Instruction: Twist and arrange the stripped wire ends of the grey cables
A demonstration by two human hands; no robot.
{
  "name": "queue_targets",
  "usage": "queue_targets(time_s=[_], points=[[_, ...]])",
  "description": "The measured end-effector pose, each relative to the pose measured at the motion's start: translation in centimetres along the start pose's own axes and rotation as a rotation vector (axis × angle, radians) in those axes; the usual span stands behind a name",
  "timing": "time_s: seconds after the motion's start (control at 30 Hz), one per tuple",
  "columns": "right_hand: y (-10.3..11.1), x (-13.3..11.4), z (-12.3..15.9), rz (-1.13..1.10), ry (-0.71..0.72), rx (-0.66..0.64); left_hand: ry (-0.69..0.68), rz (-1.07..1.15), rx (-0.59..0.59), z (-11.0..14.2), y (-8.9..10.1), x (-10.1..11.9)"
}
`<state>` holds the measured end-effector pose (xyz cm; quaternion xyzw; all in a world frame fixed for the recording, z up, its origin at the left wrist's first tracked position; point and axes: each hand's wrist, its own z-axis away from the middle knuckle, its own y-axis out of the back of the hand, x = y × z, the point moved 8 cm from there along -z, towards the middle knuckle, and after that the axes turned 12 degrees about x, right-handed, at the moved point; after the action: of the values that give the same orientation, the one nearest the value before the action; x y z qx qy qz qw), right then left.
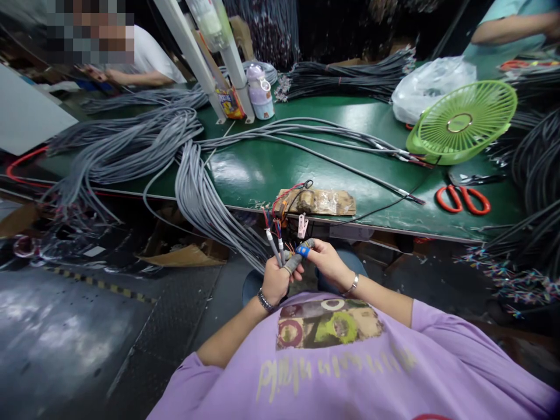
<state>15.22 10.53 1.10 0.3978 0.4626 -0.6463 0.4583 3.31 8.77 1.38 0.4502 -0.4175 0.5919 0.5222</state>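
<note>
My left hand (276, 281) is closed around grey cables (275, 248). Their stripped ends stick up above the fingers, showing thin red and blue wires (268, 219). My right hand (329, 263) meets it in front of my lap, fingers bent into a pinch beside some fine orange wires (290, 248). What lies between those fingertips is too small to make out. Grey wrapping covers some fingers, and a blue band (303, 251) circles one on the right hand. A long bundle of grey cable (210, 198) hangs from the bench down towards my left hand.
At the edge of the green bench (245, 175) lies a taped cardboard piece (324, 202), with a pink clip (302, 226) below. Red-handled scissors (464, 199), a green fan (461, 122), loose grey cables (306, 135) and a bottle (261, 93) are on it. Two people sit opposite.
</note>
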Motion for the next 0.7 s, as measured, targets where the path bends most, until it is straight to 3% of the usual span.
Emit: queue_targets(time_s=[0.2,0.4,0.7], points=[[0.0,0.9,0.1,-0.076,-0.075,0.037,0.004,0.003,-0.001,0.0,0.0,-0.1],[0.1,0.4,0.3,-0.095,-0.056,0.048,-0.002,0.021,0.003,0.0,0.1,0.0],[-0.7,-0.5,0.0,-0.039,-0.086,-0.101,0.032,-0.032,-0.043,0.5,-0.3,0.2]])
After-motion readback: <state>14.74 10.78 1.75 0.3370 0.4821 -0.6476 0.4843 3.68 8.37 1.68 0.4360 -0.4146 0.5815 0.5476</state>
